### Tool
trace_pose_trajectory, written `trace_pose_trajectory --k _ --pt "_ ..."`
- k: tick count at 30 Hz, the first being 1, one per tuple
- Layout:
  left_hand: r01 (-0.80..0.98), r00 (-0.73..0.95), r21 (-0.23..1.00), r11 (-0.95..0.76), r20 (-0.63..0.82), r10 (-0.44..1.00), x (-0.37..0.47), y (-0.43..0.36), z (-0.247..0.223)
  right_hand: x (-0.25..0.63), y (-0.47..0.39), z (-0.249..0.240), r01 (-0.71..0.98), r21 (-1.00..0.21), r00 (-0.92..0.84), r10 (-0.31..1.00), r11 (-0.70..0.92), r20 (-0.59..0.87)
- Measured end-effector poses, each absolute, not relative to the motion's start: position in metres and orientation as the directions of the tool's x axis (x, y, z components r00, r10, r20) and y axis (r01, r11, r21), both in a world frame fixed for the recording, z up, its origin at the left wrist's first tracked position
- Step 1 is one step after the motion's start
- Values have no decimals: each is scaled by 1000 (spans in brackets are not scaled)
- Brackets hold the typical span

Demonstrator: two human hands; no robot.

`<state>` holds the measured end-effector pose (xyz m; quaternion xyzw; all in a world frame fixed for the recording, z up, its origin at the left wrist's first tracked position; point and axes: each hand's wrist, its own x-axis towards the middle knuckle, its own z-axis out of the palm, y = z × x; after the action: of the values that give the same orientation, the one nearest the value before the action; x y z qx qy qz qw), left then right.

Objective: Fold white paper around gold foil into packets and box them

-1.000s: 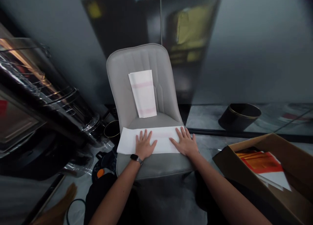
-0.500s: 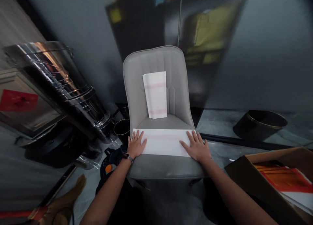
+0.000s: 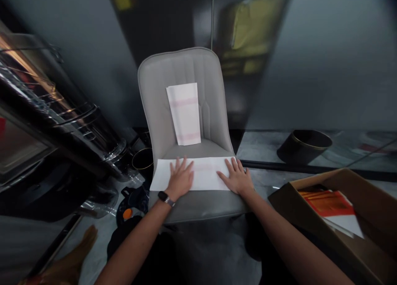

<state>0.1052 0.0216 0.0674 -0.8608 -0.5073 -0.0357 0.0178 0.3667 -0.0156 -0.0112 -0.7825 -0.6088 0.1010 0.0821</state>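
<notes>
A long white strip of folded paper (image 3: 204,175) with a faint pink band lies flat across the seat of a grey chair (image 3: 204,206). My left hand (image 3: 180,178) rests on the strip left of its middle, fingers spread, a dark watch on the wrist. On the strip's right end lies my right hand (image 3: 238,178), its fingers also spread. Neither hand grasps anything. A second folded white paper (image 3: 185,113) with pink bands leans upright against the chair's backrest.
An open cardboard box (image 3: 328,175) holding red-orange and white items stands at the right. Left are shiny metal cylinders (image 3: 77,119), a black bin (image 3: 142,159) and a dark bag (image 3: 136,200). A glossy dark panel rises behind the chair.
My left hand has moved inward along the strip from its left end, leaving that end uncovered. My right hand stays at the right end. The camera view has shifted to the right.
</notes>
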Motion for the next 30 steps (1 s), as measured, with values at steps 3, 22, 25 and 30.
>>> trace_pose_trajectory --k 3,22,25,30 --pt "833 547 105 -543 -5 837 152 15 53 368 -15 -10 933 -259 238 969 -249 -73" --pt "944 330 -3 -330 10 944 40 31 28 369 -17 -13 934 -265 226 971 -240 -80" --pt "944 330 18 -330 24 944 39 29 26 368 -16 -16 937 -256 225 971 -240 -84" --pt "944 327 19 -329 60 943 37 25 24 367 -17 -23 942 -240 224 972 -233 -65"
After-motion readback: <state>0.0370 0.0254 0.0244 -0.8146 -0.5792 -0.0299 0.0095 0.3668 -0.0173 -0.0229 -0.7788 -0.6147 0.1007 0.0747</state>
